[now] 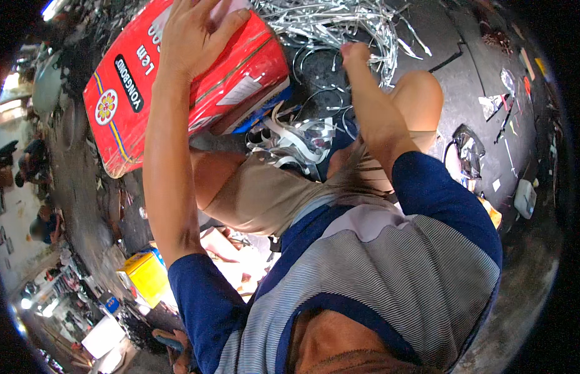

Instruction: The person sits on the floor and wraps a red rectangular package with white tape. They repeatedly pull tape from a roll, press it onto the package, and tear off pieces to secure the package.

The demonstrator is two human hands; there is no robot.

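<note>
A large red tin [115, 68] with a printed flower and a dark label lies tilted at the upper left. My left hand [199, 40] rests on it, thumb spread away from the fingers, whose tips run out at the top edge. My right hand [357, 55] is closed beside a tangled heap of thin silver strips [340, 22]; whatever it grips is hidden by the fingers. Curled strips loop just left of that hand. Between my bent legs lies another bunch of wider silver and white strips [296, 140].
A blue-and-white box [262, 112] sits under the tin's near side. Left of me is a yellow box [145, 274]. On the dark floor at right are a crumpled black plastic bag [469, 149], a white container [525, 199] and scraps. Other people [47, 227] are at the far left.
</note>
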